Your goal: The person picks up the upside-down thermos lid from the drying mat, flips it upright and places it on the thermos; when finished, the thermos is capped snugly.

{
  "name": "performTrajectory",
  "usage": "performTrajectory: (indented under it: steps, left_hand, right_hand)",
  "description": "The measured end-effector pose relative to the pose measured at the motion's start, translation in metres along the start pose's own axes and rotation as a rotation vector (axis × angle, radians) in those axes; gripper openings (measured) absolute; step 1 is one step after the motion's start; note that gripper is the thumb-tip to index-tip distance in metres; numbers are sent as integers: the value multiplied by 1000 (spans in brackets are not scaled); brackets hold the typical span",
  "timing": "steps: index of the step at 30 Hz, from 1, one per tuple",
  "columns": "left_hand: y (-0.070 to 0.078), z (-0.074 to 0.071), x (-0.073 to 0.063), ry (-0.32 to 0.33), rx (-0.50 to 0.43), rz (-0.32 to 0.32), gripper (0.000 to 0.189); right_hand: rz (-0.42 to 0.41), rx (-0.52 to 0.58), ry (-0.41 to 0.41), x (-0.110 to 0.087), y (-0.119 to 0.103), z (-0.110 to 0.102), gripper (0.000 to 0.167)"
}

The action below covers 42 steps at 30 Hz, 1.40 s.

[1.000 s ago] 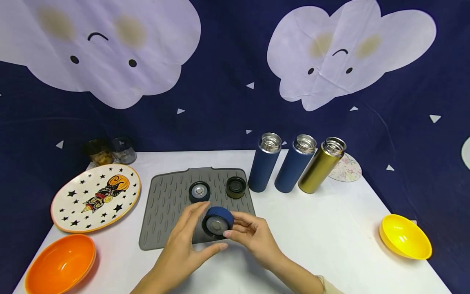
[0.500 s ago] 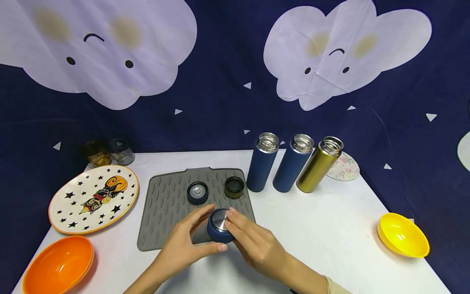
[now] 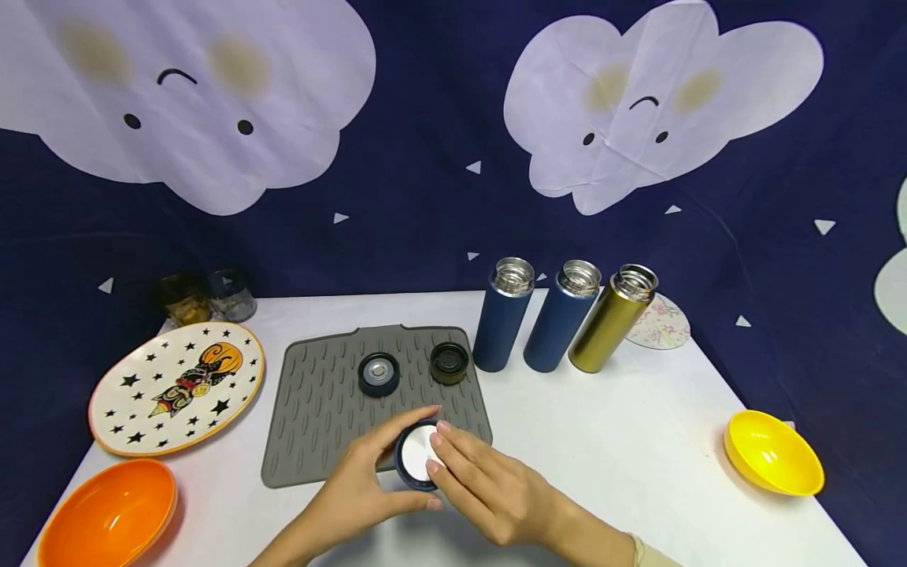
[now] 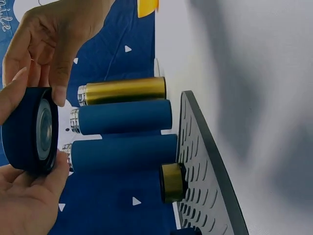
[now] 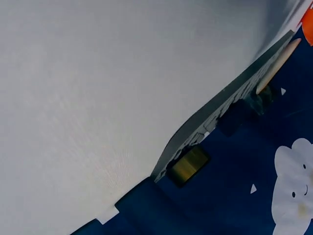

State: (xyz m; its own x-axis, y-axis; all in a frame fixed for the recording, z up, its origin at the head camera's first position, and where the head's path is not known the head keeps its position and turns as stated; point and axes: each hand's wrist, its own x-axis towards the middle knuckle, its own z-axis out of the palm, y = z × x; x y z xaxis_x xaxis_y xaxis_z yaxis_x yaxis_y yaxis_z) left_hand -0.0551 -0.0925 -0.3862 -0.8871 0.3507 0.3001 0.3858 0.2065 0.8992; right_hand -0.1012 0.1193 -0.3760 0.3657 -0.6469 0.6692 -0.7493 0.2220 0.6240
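Grey mat (image 3: 312, 429) lower centre, three uncapped bottles (image 3: 560, 324) to its right, and here, lower middle: the left hand (image 3: 357, 484) curls thumb and fingers round a lid (image 3: 413, 453); the right hand (image 3: 499, 490) pinches it, fingertips across its silver face. Loosen both at once and it could drop, perhaps rolling away.

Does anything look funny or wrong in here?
Yes, the clouds on the blue cloth look upside down: their mouths sit above their eyes. Otherwise, the three bottles stand upright, and I see no spills.
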Motion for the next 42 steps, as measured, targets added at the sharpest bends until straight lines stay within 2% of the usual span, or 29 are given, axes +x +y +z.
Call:
performTrajectory:
  steps: [3,5,7,11,13,15,17,20,24,28,31,34,38,42]
  left_hand:
    - [-2,2,0,45,89,51,79]
    - [-3,3,1,85,141,71,76]
    - [-4,4,3,128,177,72,74]
    - [-3,3,8,179,204,54,74]
    - [-2,2,11,186,203,49,74]
    - [-1,2,13,187,194,46,74]
    - [0,2,14,187,190,41,74]
    - [1,3,15,183,180,38,74]
    - [2,5,17,172,168,28,74]
    - [5,7,25,145,149,-1,74]
    - [11,7,36,123,125,6,74]
    - [18,5,50,116,120,40,74]
    - [26,-1,69,110,131,39,74]
    - [35,-7,86,96,118,17,74]
  right_hand:
    - [37,40,-8,-4,-2,0,19]
    - [157,83,-15,-11,-2,2,20]
    - [378,126,-21,-21,0,4,27]
    - [1016,168,-13,-43,18,14,63]
    - [1306,177,-21,-52,31,20,79]
    - [1515,185,-40,-59,44,28,86]
    - [1636,201,-52,-64,55,37,89]
    - [1711,246,-35,-69,66,52,90]
    - [1748,260,13,-77,77,69,84]
    - [1771,224,46,-82,85,73,77]
    - [1777,214,57,-81,84,66,74]
    - [1792,225,44,-74,75,50,73]
    - [1837,302,41,-62,56,25,73]
    - [1911,402,75,-52,39,3,73]
